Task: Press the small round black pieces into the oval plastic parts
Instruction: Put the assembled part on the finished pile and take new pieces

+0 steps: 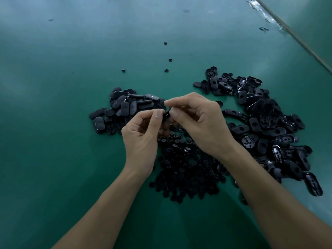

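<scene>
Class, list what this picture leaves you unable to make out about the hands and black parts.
1. Head view: small black piece pinched between left hand and right hand; fingers cover most of it, so its shape is unclear.
2. Head view: heap of small round black pieces, partly hidden under the hands.
3. Head view: right-side heap of oval black plastic parts, too dark and overlapped to count.

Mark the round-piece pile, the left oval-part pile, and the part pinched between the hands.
round-piece pile [186, 169]: head view, middle of the heap.
left oval-part pile [124, 106]: head view, an oval near its centre.
pinched part [167, 113]: head view, its visible black edge.
</scene>
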A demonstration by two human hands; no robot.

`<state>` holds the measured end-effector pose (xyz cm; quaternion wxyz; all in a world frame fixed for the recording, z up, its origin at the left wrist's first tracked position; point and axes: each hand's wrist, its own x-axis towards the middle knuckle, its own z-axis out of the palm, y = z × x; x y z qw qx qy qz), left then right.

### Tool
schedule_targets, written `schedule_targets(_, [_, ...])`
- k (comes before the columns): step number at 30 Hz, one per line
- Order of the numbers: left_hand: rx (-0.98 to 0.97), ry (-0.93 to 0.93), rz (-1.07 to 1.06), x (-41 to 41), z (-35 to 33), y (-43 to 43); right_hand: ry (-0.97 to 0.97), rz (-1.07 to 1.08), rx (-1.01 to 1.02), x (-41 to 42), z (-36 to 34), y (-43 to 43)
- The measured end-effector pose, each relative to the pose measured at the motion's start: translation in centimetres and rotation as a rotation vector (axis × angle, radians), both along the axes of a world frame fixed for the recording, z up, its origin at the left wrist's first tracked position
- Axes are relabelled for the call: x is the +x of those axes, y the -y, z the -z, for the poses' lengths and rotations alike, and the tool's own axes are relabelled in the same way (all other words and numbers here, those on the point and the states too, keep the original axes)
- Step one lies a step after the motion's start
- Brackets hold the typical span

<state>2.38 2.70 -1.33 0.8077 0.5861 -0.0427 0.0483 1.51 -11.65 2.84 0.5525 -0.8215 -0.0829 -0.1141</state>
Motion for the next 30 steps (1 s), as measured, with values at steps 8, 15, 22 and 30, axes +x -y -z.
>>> schedule_targets(8, [0.002, -0.009, -0.008, 0.1, 0.3, -0.2, -0.25, 0.027, -0.001, 0.0, 0.7, 0.7])
schedule_targets(15, [0.067, -0.009, 0.02, -0.2, 0.3, 0.0, -0.195, 0.04, 0.051, 0.1, 0.6, 1.0])
schedule_targets(22, [0.048, -0.021, 0.016, -0.2, 0.4, 0.1, -0.196, 0.186, -0.123, 0.3, 1.2, 1.2])
schedule_targets(30, [0.012, -0.013, 0.004, -0.2, 0.3, 0.2, -0.265, 0.137, -0.687, -0.2, 1.4, 1.1])
